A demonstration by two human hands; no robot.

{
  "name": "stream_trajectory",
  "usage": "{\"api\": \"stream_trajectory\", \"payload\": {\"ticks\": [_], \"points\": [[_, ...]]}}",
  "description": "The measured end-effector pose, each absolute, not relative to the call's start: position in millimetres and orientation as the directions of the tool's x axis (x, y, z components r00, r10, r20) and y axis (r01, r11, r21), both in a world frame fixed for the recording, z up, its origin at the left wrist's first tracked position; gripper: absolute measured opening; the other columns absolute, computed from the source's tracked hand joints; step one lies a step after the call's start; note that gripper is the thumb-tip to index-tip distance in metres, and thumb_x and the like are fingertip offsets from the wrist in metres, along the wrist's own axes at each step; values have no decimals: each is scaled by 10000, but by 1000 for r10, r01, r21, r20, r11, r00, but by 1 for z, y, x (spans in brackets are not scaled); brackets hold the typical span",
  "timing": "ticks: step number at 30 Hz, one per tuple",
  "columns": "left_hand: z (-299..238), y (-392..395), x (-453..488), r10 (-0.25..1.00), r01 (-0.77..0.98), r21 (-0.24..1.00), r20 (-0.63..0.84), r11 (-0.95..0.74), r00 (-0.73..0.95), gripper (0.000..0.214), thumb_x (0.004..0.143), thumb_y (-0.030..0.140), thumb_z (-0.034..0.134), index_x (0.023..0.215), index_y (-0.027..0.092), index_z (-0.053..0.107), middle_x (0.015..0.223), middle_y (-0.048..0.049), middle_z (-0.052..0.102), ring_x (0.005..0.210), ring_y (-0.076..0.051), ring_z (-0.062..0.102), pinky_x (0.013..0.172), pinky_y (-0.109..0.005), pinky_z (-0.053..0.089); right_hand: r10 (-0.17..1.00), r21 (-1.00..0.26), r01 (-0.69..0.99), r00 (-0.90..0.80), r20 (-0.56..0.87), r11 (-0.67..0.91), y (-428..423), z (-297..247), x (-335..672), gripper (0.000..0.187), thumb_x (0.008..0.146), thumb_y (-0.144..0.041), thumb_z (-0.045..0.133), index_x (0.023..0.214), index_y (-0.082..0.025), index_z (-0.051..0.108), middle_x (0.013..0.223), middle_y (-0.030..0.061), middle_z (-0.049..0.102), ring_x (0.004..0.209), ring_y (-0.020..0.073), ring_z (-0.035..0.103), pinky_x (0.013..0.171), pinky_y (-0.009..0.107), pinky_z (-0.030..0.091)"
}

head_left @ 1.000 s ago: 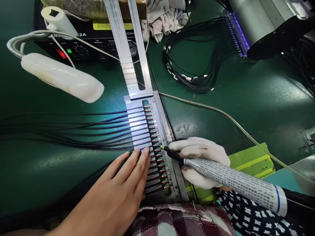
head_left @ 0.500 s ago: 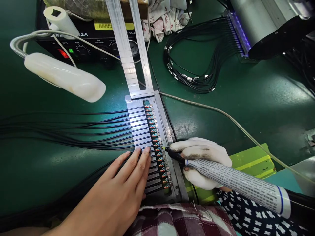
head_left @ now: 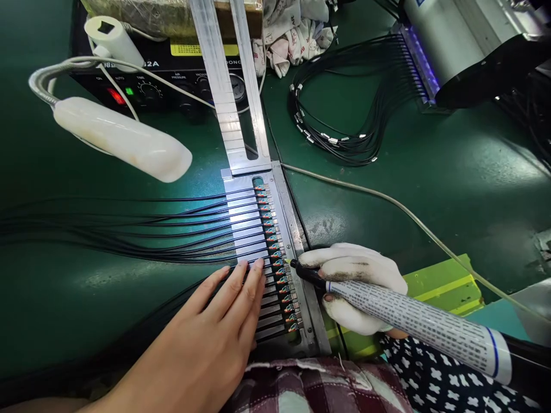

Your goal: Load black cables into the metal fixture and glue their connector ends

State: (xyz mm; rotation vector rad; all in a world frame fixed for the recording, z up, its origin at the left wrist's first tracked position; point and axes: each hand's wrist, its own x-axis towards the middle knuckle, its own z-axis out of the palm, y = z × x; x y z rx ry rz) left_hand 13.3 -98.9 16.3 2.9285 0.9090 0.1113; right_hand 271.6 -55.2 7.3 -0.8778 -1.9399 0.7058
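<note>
My bare left hand (head_left: 215, 321) lies with its fingers stretched out over black cables (head_left: 206, 252) on a metal fixture (head_left: 245, 215). Its fingertips rest just left of a row of small connectors (head_left: 274, 230) with exposed coloured wires. In a stained white glove, my right hand (head_left: 361, 275) is closed around a thick pen-shaped dispenser (head_left: 413, 312) with a printed white label and black nose. The dispenser's yellow-green tip is at a connector near the middle of the row; whether it touches is too small to tell.
A white gooseneck lamp (head_left: 124, 137) hangs over the left side. Behind stands a black control box (head_left: 146, 92) with dials. A long slotted metal bar (head_left: 219, 103) extends from the fixture. Coiled cables (head_left: 331, 140) lie at the back right, and a thin hose (head_left: 365, 189) crosses the bench.
The whole view has shifted slightly, everything appearing a little lower and to the right. Both hands keep nearly the same place on the fixture, the dispenser's tip at about the same spot in the row.
</note>
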Motion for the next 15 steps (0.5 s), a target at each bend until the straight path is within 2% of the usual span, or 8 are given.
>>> {"api": "stream_trajectory", "payload": {"ticks": [6, 11, 15], "points": [[16, -98, 15, 580, 576, 74, 52, -814, 813, 739, 776, 428, 630, 1366, -6, 537, 1504, -290, 447, 1392, -425, 379, 1218, -542, 130, 806, -758, 306, -370, 462, 576, -55, 7, 271, 157, 809, -243, 664, 951, -200, 615, 961, 121, 796, 770, 236, 780, 636, 344, 622], [17, -99, 14, 581, 581, 29, 53, -814, 812, 641, 826, 417, 557, 1344, 40, 578, 1483, -247, 495, 1356, -393, 436, 1196, -529, 188, 820, -775, 306, -367, 439, 552, -54, 7, 270, 186, 797, -233, 678, 974, -214, 622, 990, 108, 794, 825, 236, 780, 707, 349, 634], [17, -100, 14, 581, 579, 49, 60, -814, 811, 679, 806, 421, 583, 1350, 16, 565, 1486, -267, 483, 1363, -410, 419, 1195, -540, 182, 827, -795, 276, -348, 441, 540, -53, 6, 270, 182, 815, -241, 672, 988, -212, 625, 1003, 114, 790, 863, 237, 777, 734, 348, 633]]}}
